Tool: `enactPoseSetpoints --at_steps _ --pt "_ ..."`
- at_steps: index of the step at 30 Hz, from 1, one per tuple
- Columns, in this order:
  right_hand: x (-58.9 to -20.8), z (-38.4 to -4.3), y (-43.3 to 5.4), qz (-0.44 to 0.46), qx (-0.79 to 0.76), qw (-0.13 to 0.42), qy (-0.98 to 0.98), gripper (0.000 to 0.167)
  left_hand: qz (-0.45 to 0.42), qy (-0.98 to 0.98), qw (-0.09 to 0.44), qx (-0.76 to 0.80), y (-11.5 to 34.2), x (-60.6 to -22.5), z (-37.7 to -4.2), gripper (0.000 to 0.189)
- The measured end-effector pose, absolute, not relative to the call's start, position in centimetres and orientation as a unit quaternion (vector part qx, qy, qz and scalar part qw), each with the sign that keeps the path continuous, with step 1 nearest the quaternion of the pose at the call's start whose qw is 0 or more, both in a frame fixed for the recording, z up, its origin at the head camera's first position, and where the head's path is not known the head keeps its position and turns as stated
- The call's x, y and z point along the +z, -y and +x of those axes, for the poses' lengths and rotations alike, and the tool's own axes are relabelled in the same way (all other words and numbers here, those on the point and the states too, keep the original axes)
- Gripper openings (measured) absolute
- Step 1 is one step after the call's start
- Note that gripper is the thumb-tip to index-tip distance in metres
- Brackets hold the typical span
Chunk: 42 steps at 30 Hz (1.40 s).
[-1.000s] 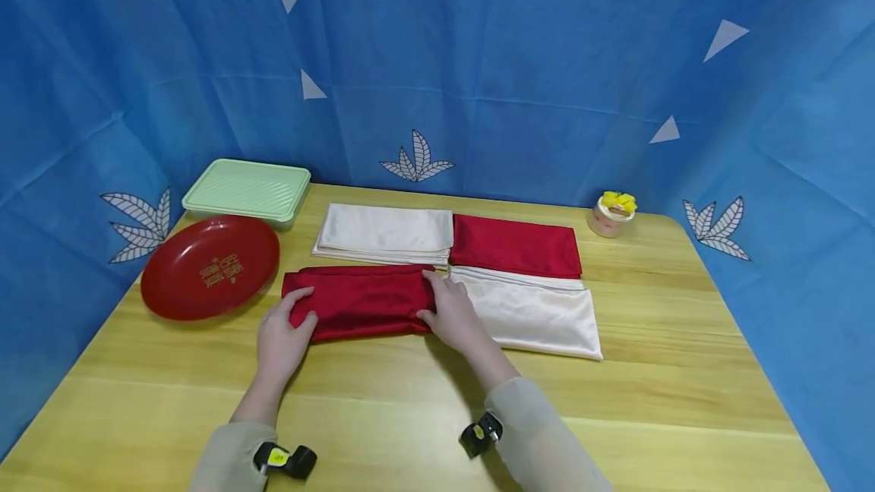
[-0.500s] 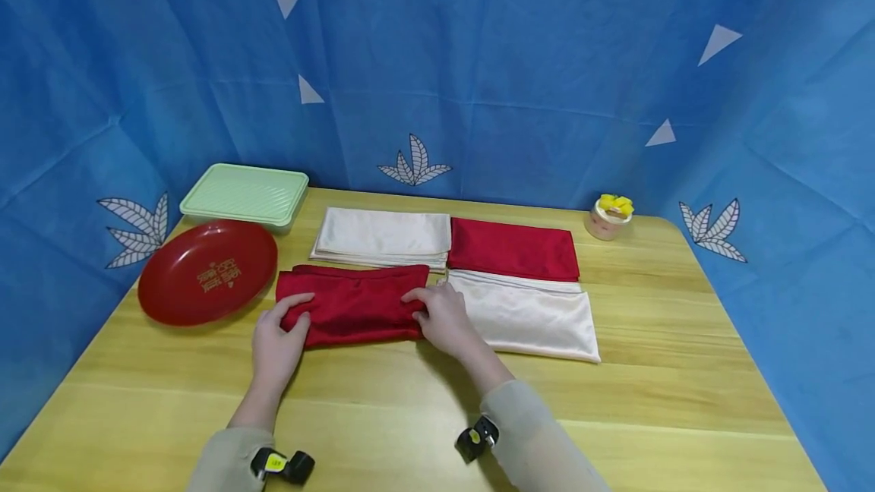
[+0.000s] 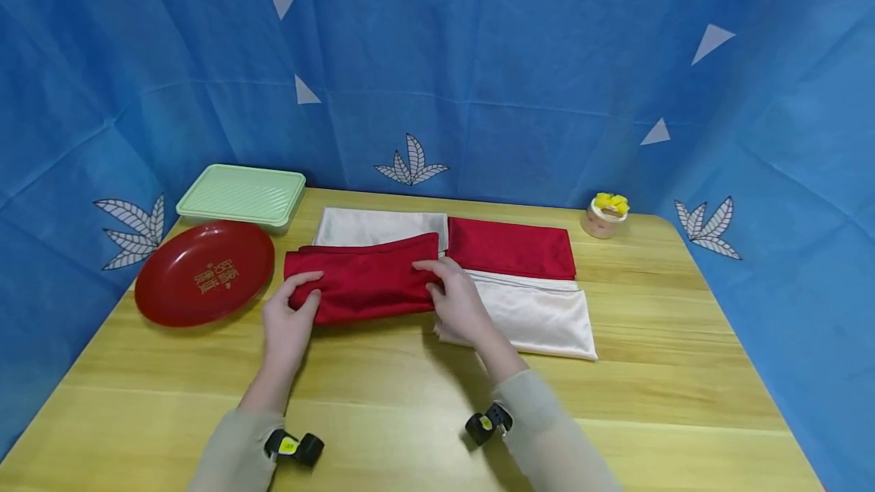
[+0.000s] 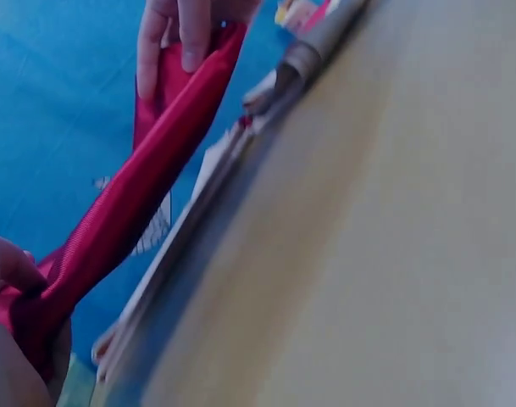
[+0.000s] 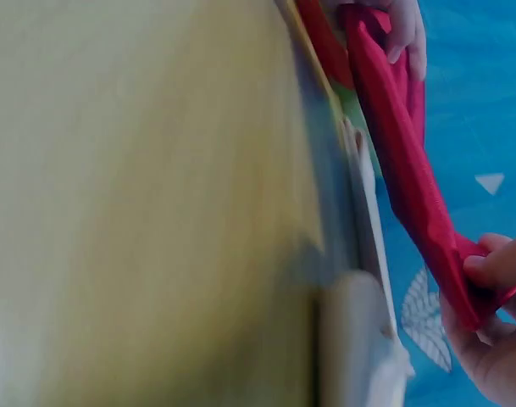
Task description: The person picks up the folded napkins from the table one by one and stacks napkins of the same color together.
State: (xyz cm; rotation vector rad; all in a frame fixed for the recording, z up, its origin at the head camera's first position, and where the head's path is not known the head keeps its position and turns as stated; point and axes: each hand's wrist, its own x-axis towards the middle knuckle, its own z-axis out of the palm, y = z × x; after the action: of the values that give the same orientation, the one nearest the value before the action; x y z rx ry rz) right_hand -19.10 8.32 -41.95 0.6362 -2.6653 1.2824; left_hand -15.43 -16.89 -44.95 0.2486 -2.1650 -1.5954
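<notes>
A folded red satin cloth (image 3: 369, 283) hangs just above the table, held at both ends. My left hand (image 3: 289, 325) pinches its left end between thumb and fingers. At the other end, my right hand (image 3: 459, 302) grips it the same way. In the left wrist view the red cloth (image 4: 147, 170) is plainly lifted off the tabletop. Behind it lies a folded white cloth (image 3: 383, 225), partly covered from the head camera. To the right are a second folded red cloth (image 3: 513, 249) and a folded white cloth (image 3: 540, 319), lying flat.
A red oval plate (image 3: 171, 279) with gold lettering lies at the left. Behind it stands a pale green lidded box (image 3: 242, 192). A small pink tub (image 3: 603, 222) with a yellow bow sits at the back right. Blue curtains (image 3: 547, 44) surround the wooden table (image 3: 383, 431).
The red cloth has risen off the table, after a slight shift left, and moved toward the back in both hands. It now overlaps the rear white cloth in the head view.
</notes>
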Motion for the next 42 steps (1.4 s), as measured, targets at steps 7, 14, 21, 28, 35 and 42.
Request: enactPoseSetpoints --at_steps 7,14,21,28,35,42 --pt "-41.1 -20.3 -12.2 0.17 0.408 0.102 0.891 0.041 0.065 0.732 0.154 -0.661 13.6 -43.2 -18.2 0.025" --pt "-40.3 -21.2 -15.6 0.14 0.393 0.111 0.902 0.043 0.031 0.737 0.121 -0.664 10.5 -42.6 -20.8 0.025" --pt "-39.9 -22.2 -18.3 0.089 0.383 0.113 0.912 0.045 0.007 0.753 0.102 -0.65 7.9 -42.7 -23.5 0.026" --pt "-39.9 -23.5 -20.8 0.069 0.353 0.114 0.926 0.044 0.005 0.778 0.064 -0.625 5.6 -43.5 -25.8 0.028" --pt "-40.8 -24.6 -23.4 0.031 0.359 0.129 0.924 0.043 0.008 0.793 0.029 -0.608 2.9 -43.8 -27.3 0.032" --pt "-41.8 -25.3 -25.5 0.004 0.353 0.121 0.928 0.044 -0.006 0.815 0.0 -0.58 0.5 -44.0 -28.1 0.034"
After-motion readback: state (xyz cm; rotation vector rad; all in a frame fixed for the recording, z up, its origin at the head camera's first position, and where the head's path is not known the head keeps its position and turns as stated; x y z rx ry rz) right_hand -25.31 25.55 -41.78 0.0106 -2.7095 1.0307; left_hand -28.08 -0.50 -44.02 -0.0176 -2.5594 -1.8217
